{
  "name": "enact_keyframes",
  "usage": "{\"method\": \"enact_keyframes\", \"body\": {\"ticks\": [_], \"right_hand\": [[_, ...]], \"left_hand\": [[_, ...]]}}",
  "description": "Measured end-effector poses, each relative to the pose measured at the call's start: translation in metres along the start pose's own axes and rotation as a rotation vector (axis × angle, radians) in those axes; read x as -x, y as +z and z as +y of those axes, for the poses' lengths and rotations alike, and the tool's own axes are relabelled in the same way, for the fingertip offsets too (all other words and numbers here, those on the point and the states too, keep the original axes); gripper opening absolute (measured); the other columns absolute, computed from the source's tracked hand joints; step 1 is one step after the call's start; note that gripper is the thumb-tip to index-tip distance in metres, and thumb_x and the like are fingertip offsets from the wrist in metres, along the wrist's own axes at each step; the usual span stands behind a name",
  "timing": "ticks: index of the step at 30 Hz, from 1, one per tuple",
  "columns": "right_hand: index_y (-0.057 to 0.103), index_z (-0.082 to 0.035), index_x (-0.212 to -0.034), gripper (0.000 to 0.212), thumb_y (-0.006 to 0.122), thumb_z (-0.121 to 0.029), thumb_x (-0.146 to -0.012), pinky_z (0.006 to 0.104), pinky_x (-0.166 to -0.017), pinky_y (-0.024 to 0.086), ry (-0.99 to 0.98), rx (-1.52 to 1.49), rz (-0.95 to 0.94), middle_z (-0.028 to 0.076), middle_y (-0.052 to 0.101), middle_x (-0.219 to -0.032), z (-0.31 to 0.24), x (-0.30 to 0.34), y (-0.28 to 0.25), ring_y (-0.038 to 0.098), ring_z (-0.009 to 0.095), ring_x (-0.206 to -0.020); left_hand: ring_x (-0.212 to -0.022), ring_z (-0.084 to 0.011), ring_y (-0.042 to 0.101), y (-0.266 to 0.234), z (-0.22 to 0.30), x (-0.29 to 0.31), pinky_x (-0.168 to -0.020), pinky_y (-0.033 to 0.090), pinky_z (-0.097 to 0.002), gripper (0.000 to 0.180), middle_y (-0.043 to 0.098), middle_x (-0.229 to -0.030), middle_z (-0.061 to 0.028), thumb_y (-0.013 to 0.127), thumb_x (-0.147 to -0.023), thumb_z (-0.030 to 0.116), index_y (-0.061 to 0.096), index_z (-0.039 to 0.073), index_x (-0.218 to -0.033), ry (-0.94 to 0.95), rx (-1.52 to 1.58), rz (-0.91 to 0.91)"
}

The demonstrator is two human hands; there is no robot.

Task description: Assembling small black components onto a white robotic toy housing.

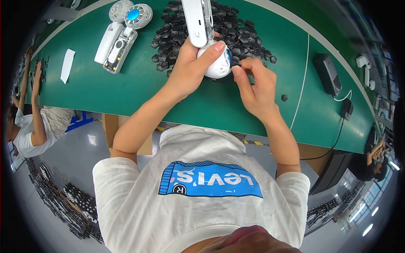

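My left hand (187,71) is closed round a white handheld fan (197,23), its thumb across the rounded head. The fan's handle points away from me, and a bit of blue shows at the head's right side. Just right of that head is my right hand (258,84), thumb and forefinger pinched together. A small dark bit shows by those fingertips, but I cannot make out what they hold. Behind both hands spreads a heap of small black five-sided pieces (171,33). One loose black piece (284,98) lies to the right on the green table (168,113).
A second, unfolded white fan (120,42) with a blue hub lies at the far left, near a white paper strip (67,66). On the right are a black box-shaped device (327,75) and a cabled black adapter (346,109). Other people sit at both sides.
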State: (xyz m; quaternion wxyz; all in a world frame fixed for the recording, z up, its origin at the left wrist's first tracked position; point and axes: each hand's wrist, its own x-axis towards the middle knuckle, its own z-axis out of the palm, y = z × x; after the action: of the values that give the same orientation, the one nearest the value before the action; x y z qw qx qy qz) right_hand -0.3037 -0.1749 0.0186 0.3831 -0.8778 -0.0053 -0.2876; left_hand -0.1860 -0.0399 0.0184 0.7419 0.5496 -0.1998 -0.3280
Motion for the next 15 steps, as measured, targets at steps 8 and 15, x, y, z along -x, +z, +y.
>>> {"method": "enact_keyframes", "body": {"ticks": [8, 15], "right_hand": [[0.056, 0.002, -0.085, 0.011, 0.065, -0.003, -0.089, 0.0234, -0.049, 0.037, 0.173, -0.519, -0.013, 0.006, 0.054, -0.066, -0.005, 0.001, -0.001, 0.050, 0.012, -0.054], [0.057, 0.001, -0.074, 0.015, 0.067, -0.003, -0.085, 0.0269, -0.045, 0.034, 0.053, -0.130, -0.158, 0.006, 0.053, -0.063, -0.007, -0.006, -0.002, 0.048, 0.013, -0.049]], "left_hand": [[-0.091, -0.0118, 0.061, 0.002, 0.004, 0.001, -0.077, 0.050, -0.0274, 0.042, 0.061, -0.100, -0.0073, 0.065, -0.093, 0.025, 0.048, -0.001, -0.121, -0.082, 0.017, -0.032], [-0.091, -0.0119, 0.060, -0.003, -0.006, -0.002, -0.077, 0.050, -0.0275, 0.042, 0.060, -0.101, -0.0083, 0.065, -0.092, 0.024, 0.047, -0.001, -0.120, 0.074, -0.148, -0.025]]}}
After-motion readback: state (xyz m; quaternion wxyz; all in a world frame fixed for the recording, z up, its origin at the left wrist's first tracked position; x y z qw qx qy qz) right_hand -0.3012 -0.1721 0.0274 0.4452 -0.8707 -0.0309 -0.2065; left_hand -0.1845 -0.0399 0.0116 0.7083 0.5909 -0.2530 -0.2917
